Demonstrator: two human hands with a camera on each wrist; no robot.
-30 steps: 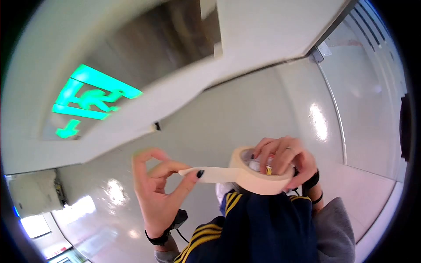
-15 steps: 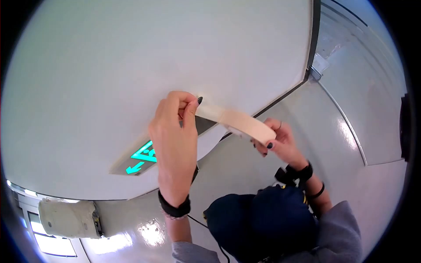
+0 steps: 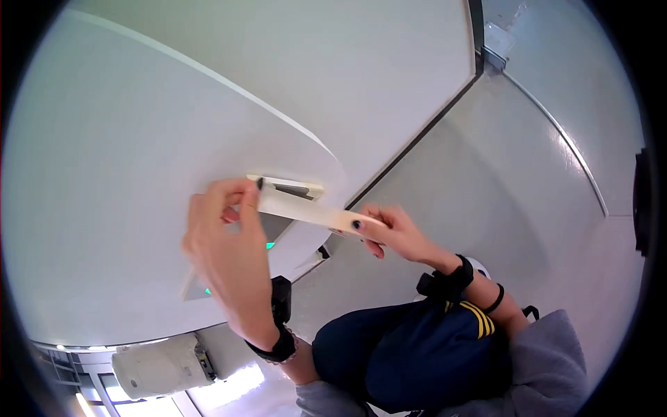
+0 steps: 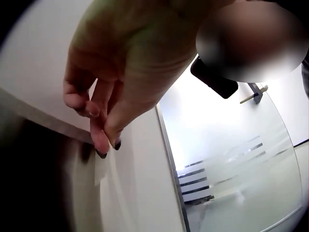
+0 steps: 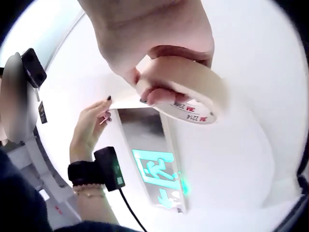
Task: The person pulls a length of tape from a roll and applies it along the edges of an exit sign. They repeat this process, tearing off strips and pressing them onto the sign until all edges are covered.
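Observation:
My left hand (image 3: 233, 254) pinches the free end of a strip of masking tape (image 3: 299, 208) between thumb and fingers. From there the strip runs taut to the cream tape roll (image 5: 186, 79), gripped by my right hand (image 3: 392, 233). In the right wrist view some of that hand's fingers go through the roll's core, whose inner face carries red 3M print. The strip lies across the top end of a lit green exit sign (image 5: 154, 166) set on the white wall. My left hand (image 4: 130, 72) appears large and close to the wall in the left wrist view.
A glass door (image 4: 236, 169) with dark stripes stands off to one side. Glossy grey floor (image 3: 486, 174) meets the wall along a dark skirting line. A pale box-like unit (image 3: 163, 365) sits at lower left. A black cable (image 5: 130, 208) hangs from the left wrist camera.
Both hands have gone from before my body to the wall by the sign, the tape roll turning edge-on. Since half a second ago they have shifted left and lower in view, with more strip showing.

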